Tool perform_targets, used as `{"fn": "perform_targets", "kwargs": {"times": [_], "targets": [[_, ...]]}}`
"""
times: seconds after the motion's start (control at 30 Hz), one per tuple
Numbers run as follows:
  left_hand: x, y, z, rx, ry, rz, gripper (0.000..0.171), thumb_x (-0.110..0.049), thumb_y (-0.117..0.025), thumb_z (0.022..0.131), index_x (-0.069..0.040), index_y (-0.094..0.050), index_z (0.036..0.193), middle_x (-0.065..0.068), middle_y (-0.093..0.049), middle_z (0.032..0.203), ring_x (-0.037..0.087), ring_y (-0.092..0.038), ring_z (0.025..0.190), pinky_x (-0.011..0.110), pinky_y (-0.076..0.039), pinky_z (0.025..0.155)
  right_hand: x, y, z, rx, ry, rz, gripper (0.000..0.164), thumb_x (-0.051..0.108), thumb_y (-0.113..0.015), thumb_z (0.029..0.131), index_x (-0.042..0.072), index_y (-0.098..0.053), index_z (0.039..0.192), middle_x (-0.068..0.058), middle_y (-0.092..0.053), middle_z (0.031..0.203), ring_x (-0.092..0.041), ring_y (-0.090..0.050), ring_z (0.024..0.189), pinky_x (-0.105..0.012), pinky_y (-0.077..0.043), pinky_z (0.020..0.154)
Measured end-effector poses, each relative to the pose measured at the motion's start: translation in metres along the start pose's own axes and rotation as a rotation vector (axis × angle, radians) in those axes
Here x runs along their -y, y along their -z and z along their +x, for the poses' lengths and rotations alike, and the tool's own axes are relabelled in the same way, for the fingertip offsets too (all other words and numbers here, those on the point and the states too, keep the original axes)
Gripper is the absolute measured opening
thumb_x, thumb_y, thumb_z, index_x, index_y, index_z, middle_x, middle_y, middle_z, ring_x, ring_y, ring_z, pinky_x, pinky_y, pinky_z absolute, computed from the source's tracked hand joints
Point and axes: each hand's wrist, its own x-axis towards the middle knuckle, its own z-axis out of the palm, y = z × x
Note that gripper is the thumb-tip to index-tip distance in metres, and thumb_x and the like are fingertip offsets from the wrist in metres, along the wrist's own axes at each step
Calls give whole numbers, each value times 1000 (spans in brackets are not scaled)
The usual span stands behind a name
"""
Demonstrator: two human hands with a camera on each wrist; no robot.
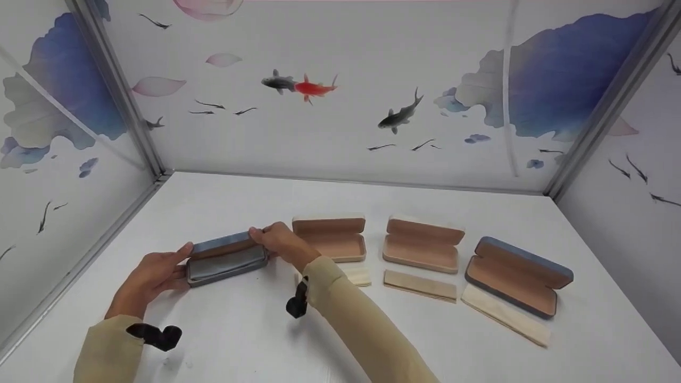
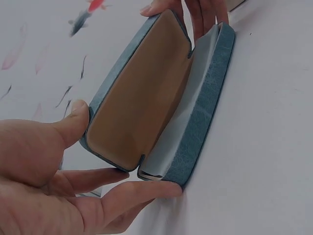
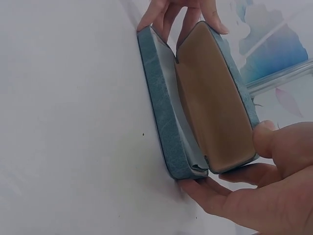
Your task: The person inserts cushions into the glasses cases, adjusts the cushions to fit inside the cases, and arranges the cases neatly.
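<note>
A blue glasses case (image 1: 230, 270) with a brown-lined lid stands partly opened on the left of the table. Inside its base lies a folded grey-blue cloth (image 2: 188, 103). My left hand (image 1: 153, 272) grips the case's left end, thumb at the lid's edge and fingers by the base. At the opposite end my right hand (image 1: 282, 239) holds it the same way, thumb on the lid (image 3: 215, 98) and fingers around the lower corner.
To the right stand two opened pale cases, one (image 1: 348, 247) nearer and another (image 1: 420, 255) beyond it, then an opened blue case (image 1: 511, 290). Folded cloths, one cream (image 1: 357, 276), one beige (image 1: 420, 285) and another cream (image 1: 505, 315), lie before them. Printed walls (image 1: 340, 149) enclose the table.
</note>
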Motion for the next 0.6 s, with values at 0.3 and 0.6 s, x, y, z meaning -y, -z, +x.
{"fn": "perform_targets", "kwargs": {"times": [0.3, 0.6], "targets": [[6, -4, -1, -10, -45, 9, 90, -53, -40, 104, 17, -12, 152, 38, -27, 155, 43, -36, 144, 27, -56, 94, -8, 0, -3, -2, 32, 19, 53, 40, -62, 99, 7, -58, 140, -8, -57, 145, -23, -51, 138, -44, -41, 116], [12, -8, -3, -24, -87, 14, 84, -49, -42, 105, 15, -18, 152, 36, -36, 152, 42, -43, 140, 33, -55, 97, -16, -2, -4, 0, 51, 79, 52, 35, -63, 99, 6, -56, 142, -8, -50, 153, -22, -42, 146, -39, -37, 118]]}}
